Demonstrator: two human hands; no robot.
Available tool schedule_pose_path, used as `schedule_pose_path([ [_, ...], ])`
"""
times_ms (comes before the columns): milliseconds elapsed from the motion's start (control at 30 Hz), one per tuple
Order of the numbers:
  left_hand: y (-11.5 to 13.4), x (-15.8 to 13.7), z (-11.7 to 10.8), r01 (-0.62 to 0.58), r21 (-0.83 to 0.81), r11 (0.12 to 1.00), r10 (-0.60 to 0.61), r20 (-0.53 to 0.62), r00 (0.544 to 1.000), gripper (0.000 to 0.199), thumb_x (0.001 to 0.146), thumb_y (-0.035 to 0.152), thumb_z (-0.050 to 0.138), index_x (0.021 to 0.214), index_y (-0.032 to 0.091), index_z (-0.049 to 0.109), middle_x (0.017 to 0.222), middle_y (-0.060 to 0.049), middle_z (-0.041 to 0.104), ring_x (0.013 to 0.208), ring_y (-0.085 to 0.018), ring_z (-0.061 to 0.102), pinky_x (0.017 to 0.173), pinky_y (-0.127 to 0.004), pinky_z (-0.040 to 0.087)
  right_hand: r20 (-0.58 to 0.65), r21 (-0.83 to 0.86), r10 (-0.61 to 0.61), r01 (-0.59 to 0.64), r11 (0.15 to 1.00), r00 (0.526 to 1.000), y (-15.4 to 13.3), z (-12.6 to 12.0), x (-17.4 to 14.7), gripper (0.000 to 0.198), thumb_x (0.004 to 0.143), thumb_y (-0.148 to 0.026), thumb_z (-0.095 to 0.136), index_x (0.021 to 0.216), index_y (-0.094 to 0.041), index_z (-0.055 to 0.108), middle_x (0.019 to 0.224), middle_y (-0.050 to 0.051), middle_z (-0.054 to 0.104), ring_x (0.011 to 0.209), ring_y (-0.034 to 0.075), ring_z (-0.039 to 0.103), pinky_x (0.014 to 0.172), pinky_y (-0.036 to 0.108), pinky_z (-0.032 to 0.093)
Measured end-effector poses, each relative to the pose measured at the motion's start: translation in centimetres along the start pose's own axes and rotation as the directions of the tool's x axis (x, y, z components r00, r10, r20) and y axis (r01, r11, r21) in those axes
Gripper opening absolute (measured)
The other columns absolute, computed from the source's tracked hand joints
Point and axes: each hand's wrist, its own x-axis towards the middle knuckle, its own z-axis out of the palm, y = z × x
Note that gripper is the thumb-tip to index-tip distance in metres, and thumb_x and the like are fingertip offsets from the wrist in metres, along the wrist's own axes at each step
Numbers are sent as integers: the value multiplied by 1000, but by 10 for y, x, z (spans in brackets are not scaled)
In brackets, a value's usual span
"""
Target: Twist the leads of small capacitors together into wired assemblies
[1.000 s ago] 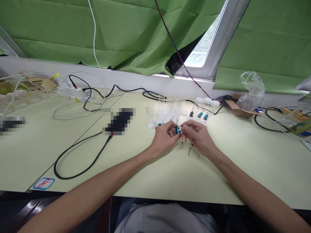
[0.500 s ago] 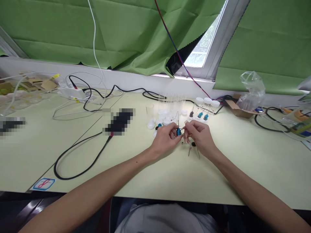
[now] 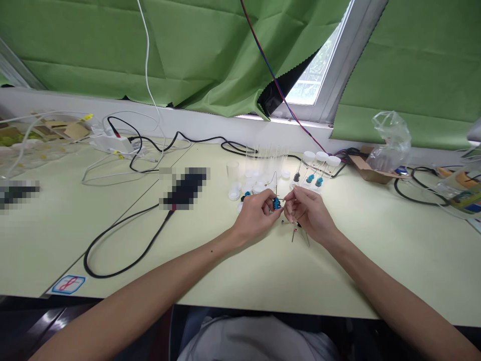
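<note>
My left hand (image 3: pixel 256 213) pinches a small blue part with a thin metal wire (image 3: pixel 277 203) standing up from it, its exact kind unclear. The wire bends into a hook at the top. Close on the right, my right hand (image 3: pixel 308 210) has its thumb and fingertips pressed together beside the blue part; what they hold is too small to name. Under the right hand lie thin metal rods (image 3: pixel 293 235) and a small dark piece, partly covered. Behind the left hand sits another blue and black part (image 3: pixel 245 195) among white caps (image 3: pixel 233 193).
Clear tubes (image 3: pixel 265 160) stand at the back, beside several white-capped tubes (image 3: pixel 321 168) with blue and black parts inside. A blurred dark device (image 3: pixel 186 188) with a black cable lies left. An open cardboard box (image 3: pixel 370 170) holds a plastic bag. Cables run along the wall.
My right hand has shifted slightly, its fingers turning a little beside the blue part and covering more of the dark piece below. My left hand stays nearly still.
</note>
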Motion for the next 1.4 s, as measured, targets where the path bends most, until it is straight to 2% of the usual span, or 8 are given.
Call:
schedule_pose_path([
  [200, 3, 1, -3, 25, -1, 1000, -25, -12, 1000, 13, 77, 24, 67, 82, 20, 55, 61, 6, 54, 50, -8, 48, 55, -23, 41, 37, 58, 48, -50, 997, 998, -2, 0, -1, 31, 82, -46, 72, 76, -16, 69, 56, 0, 60, 44, 11, 55, 41, 23, 41],
  [400, 6, 2, -4, 65, -31, 997, -66, -17, 998, 12, 78, 24, 66, 82, 19, 56, 61, 6, 53, 52, -8, 48, 54, -22, 40, 88, 92, 80, -89, 992, 993, -3, -1, -1, 27, 81, -43, 74, 83, -16, 72, 69, 2, 66, 48, 9, 55, 44, 23, 43],
  [567, 5, 3, -4, 67, -60, 996, -70, -32, 997, 15, 81, 31, 66, 83, 19, 58, 63, 6, 53, 52, -7, 46, 53, -22, 39, 111, 84, 56, -66, 994, 992, -2, 0, -1, 25, 83, -42, 73, 89, -18, 73, 80, 3, 71, 51, 8, 53, 50, 23, 46],
  [833, 5, 3, -5, 105, -82, 991, -108, -40, 993, 10, 76, 24, 66, 81, 19, 59, 62, 5, 56, 51, -8, 47, 52, -22, 39, 121, 40, 24, -29, 999, 992, 2, 0, -2, 26, 81, -41, 76, 95, -19, 71, 90, 5, 74, 60, 10, 58, 56, 25, 49],
  [967, 4, 3, -4, 93, -76, 993, -95, -24, 995, 10, 78, 26, 65, 82, 19, 59, 63, 4, 59, 51, -8, 48, 52, -22, 40, 101, 23, -4, 2, 1000, 995, 5, 0, -1, 24, 79, -36, 79, 93, -19, 70, 86, 4, 74, 59, 10, 60, 55, 25, 49],
  [1100, 4, 2, -4, 77, -50, 996, -78, -25, 997, 15, 81, 33, 64, 83, 19, 60, 61, 5, 56, 50, -8, 47, 51, -22, 40, 41, -84, -64, 67, 994, 997, 5, 1, 0, 24, 75, -35, 82, 86, -18, 70, 71, 2, 71, 54, 12, 59, 51, 26, 47],
  [1267, 4, 1, -4, 74, -20, 997, -74, -2, 997, 11, 78, 26, 66, 83, 19, 59, 58, 6, 53, 49, -8, 47, 51, -22, 40, 4, -233, -185, 181, 955, 983, 4, 1, 0, 21, 77, -35, 80, 76, -17, 68, 56, -1, 63, 48, 12, 56, 47, 26, 46],
  [1400, 5, 0, -3, 60, 16, 998, -60, -2, 998, 10, 78, 25, 65, 81, 19, 58, 57, 6, 52, 48, -8, 47, 52, -22, 40, -19, -272, -199, 186, 944, 980, 4, 1, -1, 27, 79, -39, 78, 69, -18, 64, 55, -1, 62, 45, 12, 55, 46, 26, 45],
])
